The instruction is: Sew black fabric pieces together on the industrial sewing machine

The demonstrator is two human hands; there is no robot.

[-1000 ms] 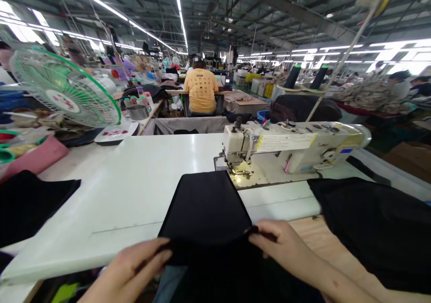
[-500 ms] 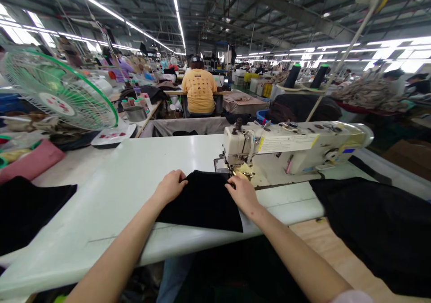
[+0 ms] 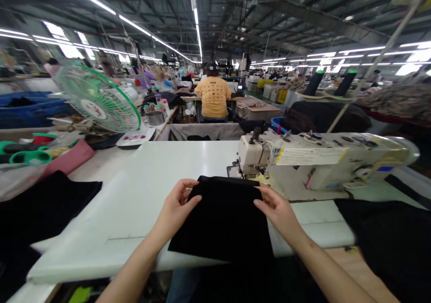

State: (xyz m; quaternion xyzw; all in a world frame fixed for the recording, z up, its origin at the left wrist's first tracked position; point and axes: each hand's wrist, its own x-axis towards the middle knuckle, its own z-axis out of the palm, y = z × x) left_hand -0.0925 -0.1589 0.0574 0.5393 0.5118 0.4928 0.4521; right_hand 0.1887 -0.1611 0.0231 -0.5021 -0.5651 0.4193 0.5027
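Apparent positioning: left hand (image 3: 178, 202) and right hand (image 3: 276, 206) pinch black fabric panel (image 3: 225, 222), sewing machine (image 3: 353, 159) beyond right; next move likely needs level grip.

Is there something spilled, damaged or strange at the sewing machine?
Nothing stands out: the sewing machine shows no visible damage, and the left hand and right hand hold the black fabric by opposite edges.

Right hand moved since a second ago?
Yes. Judged against the sewing machine, the right hand has moved forward, from near the table's front edge to closer to the machine's needle end.
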